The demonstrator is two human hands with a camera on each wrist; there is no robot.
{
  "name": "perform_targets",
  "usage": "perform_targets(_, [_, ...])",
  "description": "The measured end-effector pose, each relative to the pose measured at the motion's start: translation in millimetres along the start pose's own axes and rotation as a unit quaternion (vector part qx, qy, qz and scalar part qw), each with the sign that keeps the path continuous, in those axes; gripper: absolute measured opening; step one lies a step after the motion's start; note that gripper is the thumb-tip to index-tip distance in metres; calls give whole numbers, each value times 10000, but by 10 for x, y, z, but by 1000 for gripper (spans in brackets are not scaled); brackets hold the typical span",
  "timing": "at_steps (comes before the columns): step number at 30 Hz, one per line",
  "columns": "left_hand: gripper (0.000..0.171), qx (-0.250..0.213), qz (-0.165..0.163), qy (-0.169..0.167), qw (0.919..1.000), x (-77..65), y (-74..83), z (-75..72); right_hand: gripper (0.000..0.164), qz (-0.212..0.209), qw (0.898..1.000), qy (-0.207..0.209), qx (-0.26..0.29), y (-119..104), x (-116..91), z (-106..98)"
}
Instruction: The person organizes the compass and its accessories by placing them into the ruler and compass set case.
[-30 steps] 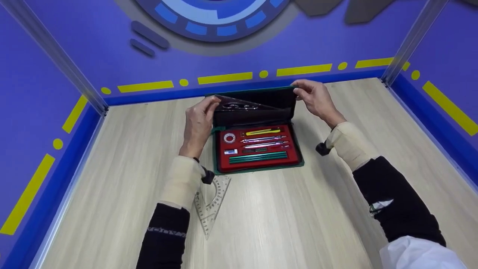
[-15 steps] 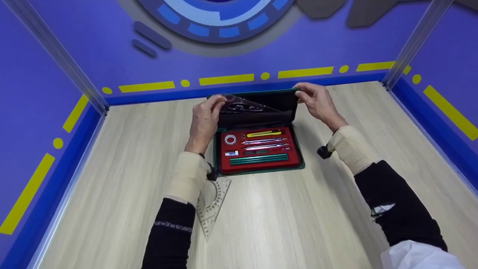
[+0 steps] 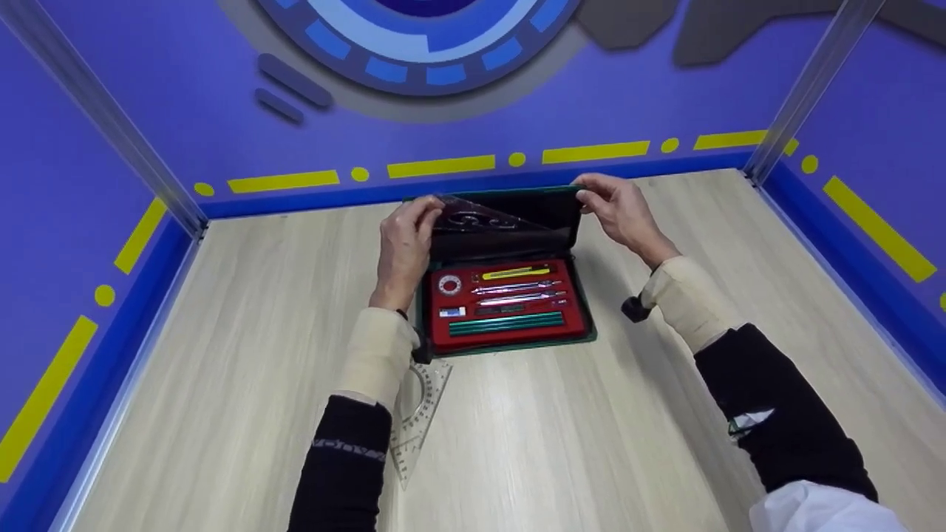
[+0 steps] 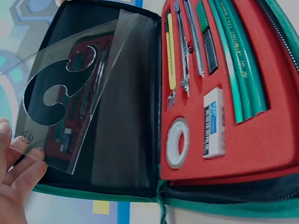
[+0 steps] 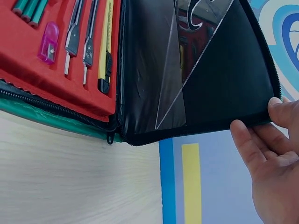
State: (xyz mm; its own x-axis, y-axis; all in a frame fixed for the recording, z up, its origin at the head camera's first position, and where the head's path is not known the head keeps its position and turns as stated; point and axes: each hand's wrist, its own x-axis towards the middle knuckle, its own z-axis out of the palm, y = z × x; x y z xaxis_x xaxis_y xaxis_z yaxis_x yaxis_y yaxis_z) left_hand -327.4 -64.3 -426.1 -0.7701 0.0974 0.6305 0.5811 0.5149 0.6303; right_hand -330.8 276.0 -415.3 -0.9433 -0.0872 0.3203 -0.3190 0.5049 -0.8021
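Observation:
My left hand pinches one corner of a clear triangular set square with curved cutouts. The set square's long pointed end lies inside the see-through pocket of the black lid. With thumb and fingers, my right hand grips the lid's upper right corner and holds it raised. Below the lid lies the green zip case, unzipped, its red tray facing up. Set in the tray are a yellow utility knife, two metal compasses, green pencils, an eraser and a white ring.
A second clear set square, with a protractor scale, lies on the wooden table in front of the case, partly under my left forearm. A pink sharpener sits in the tray. Blue printed walls enclose the table behind and at both sides.
My left hand has moved slightly right along the lid with the set square, which has tilted a little. My right hand keeps its hold on the lid corner. The head view has shifted slightly.

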Motion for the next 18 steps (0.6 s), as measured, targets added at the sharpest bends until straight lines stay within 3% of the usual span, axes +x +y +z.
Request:
perform_targets(7, [17, -29, -17, 360, 9993, -36, -50, 83, 24, 12, 9999, -80, 60, 5, 5, -1])
perform_targets(18, [14, -32, -104, 470, 9988, -94, -204, 149, 21, -65, 9999, -114, -57, 23, 2, -19])
